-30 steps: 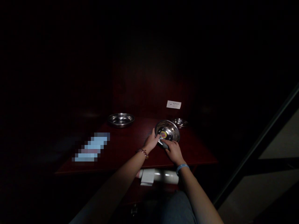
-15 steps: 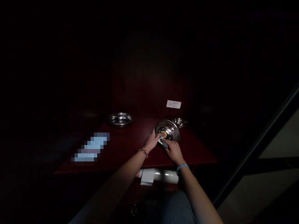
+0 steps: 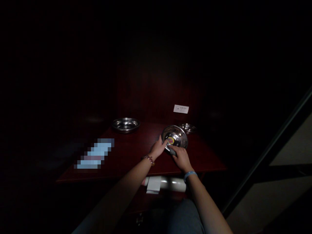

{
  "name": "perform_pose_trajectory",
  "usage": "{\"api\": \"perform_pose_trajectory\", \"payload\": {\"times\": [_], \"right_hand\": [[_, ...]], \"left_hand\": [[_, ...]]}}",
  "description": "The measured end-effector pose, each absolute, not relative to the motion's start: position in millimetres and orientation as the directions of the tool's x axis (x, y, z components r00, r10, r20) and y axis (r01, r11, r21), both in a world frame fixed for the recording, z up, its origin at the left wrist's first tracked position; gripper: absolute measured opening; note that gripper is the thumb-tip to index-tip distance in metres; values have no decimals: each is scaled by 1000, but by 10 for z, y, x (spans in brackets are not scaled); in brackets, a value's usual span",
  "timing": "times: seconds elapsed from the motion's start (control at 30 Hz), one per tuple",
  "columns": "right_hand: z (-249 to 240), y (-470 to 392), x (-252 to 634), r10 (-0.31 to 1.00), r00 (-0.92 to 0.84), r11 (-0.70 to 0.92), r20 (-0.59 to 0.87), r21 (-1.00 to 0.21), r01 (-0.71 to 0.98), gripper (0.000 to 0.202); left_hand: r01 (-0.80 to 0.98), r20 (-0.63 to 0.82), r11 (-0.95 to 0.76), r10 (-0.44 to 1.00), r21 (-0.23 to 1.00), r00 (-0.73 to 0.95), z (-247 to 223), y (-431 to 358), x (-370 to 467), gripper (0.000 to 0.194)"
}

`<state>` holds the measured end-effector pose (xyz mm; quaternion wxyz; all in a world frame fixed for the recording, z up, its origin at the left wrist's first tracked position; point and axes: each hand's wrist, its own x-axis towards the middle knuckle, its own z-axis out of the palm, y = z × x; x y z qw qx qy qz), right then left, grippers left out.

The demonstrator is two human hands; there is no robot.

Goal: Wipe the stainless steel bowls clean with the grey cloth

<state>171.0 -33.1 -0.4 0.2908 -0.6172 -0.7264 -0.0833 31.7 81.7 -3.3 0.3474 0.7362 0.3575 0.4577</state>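
Observation:
A shiny metal bowl (image 3: 180, 135) with a yellow-and-red round sticker at its centre is tilted toward me above the table. My left hand (image 3: 159, 147) grips its left rim, thumb on the inside, fingers behind and hidden. My right hand (image 3: 180, 156) is closed around a grey cloth (image 3: 172, 150) at the near edge of the bowl; the cloth is mostly covered by the fingers, and its exact kind is hard to make out in the dim light.
On the dark red table (image 3: 136, 146), a wide metal basin (image 3: 126, 124) stands at the back left and a smaller metal bowl (image 3: 188, 128) at the back right. A blurred pale item (image 3: 96, 154) lies left. Beneath are white rolls (image 3: 173, 184). A socket (image 3: 181, 109) is on the wall.

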Motion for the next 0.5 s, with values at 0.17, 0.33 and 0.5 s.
{"api": "perform_pose_trajectory", "payload": {"times": [0.17, 0.33, 0.5], "right_hand": [[6, -340, 1703, 846, -67, 221, 528, -233, 947, 57], [-2, -331, 1712, 846, -65, 225, 529, -245, 943, 58], [-6, -327, 1717, 846, -65, 216, 529, -229, 949, 58]], "left_hand": [[192, 407, -482, 853, 855, 327, -22, 804, 312, 50], [171, 439, -517, 828, 839, 348, -33, 779, 310, 58], [116, 442, -507, 824, 854, 354, -18, 737, 315, 62]]}}
